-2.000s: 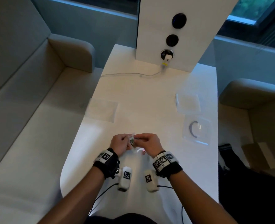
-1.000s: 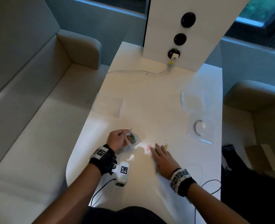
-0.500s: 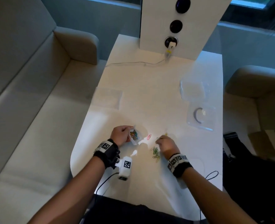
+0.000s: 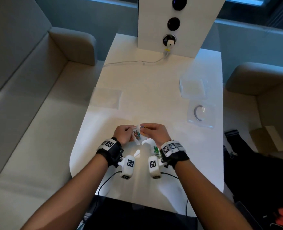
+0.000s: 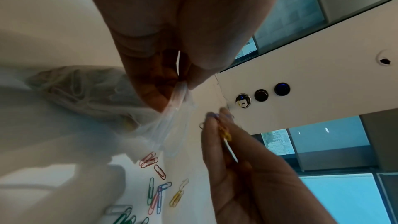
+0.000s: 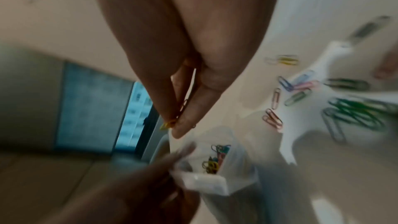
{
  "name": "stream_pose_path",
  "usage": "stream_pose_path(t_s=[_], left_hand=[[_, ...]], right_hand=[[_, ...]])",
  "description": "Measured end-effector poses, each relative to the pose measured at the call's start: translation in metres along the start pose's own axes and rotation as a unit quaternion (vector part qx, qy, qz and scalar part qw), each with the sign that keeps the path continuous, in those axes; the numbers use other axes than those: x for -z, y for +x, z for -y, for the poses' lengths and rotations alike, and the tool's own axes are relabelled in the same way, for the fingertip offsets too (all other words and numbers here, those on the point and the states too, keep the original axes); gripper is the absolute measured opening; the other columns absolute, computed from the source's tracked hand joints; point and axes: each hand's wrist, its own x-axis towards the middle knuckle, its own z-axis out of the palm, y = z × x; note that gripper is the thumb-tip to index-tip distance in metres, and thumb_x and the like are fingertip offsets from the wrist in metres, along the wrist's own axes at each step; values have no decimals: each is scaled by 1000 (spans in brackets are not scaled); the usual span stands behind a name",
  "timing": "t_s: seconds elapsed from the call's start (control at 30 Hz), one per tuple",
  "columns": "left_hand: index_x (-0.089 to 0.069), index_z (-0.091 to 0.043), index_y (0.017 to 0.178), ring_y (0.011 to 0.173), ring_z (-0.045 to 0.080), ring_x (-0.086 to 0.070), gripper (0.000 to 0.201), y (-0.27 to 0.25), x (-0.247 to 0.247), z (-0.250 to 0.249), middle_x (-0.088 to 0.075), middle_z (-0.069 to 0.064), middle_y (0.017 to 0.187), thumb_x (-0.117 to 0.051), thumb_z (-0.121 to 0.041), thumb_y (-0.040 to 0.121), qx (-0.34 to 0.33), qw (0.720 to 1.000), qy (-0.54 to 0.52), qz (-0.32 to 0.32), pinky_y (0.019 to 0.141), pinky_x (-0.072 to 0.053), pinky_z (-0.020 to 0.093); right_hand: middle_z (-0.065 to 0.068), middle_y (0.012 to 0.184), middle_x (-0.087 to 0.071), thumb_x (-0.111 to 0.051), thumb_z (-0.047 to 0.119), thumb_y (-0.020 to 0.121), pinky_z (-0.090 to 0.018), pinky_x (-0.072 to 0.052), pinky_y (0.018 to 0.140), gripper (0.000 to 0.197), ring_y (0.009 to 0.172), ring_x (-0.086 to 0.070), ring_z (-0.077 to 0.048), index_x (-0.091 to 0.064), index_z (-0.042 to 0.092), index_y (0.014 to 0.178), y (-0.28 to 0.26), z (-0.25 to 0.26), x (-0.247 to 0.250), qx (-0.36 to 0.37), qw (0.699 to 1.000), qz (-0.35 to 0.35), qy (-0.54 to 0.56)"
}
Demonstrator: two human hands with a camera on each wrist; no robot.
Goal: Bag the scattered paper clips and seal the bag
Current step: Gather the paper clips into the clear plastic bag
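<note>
In the head view we see the left hand (image 4: 123,133) and the right hand (image 4: 155,131) meet low in the middle of the frame, above a smooth white worktop (image 4: 154,83). The left grip pinches the rim of a small clear plastic bag (image 4: 137,133) with coloured wire clips inside; the bag hangs mouth up, its long axis roughly upright. The right grip pinches a few clips at its fingertips, just beside the bag's mouth. A green heap of loose clips (image 4: 156,149) lies on the worktop near the right wrist.

From the left wrist we see thumb and finger clamped on the bag's thick zip strip (image 5: 180,91), the soft crinkled film bulging to the left of the frame. The right hand's held clips (image 5: 225,133), yellow among them, sit mid-frame. Scattered clips lie flat at the bottom, pointing every way.

The right wrist view is blurred: the bag's mouth gapes at lower centre, scattered clips at right.
</note>
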Motion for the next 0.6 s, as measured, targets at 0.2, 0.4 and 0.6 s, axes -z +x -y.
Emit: stream_pose_path(t_s=[0.2, 0.4, 0.6], left_hand=[[-74, -8, 100, 68, 23, -62, 22, -7, 6, -2, -67, 11, 75, -53, -14, 96, -3, 999, -37, -19, 74, -58, 36], [-75, -16, 87, 68, 24, -57, 18, -4, 23, 1, -62, 7, 62, -58, -15, 94, 9, 997, -75, -8, 76, -56, 44], [-75, -14, 95, 72, 20, -60, 20, -4, 31, 7, -62, 5, 69, -56, -17, 95, 16, 997, -73, -7, 70, -56, 31]], right_hand=[[-5, 95, -76, -72, 11, 84, -28, -59, 81, 17, 81, -73, -12, -77, 12, 99, -4, 16, -16, 117, 963, 16, -244], [-10, 119, -70, -55, 8, 90, -29, -45, 104, 30, 109, -65, -25, -70, 14, 115, 22, -4, 46, 44, 930, -162, -328], [-14, 160, -15, -27, 41, 96, -55, -32, 110, 59, 144, -20, -35, -23, 16, 149, 47, -64, 55, -63, 827, -72, -555]])
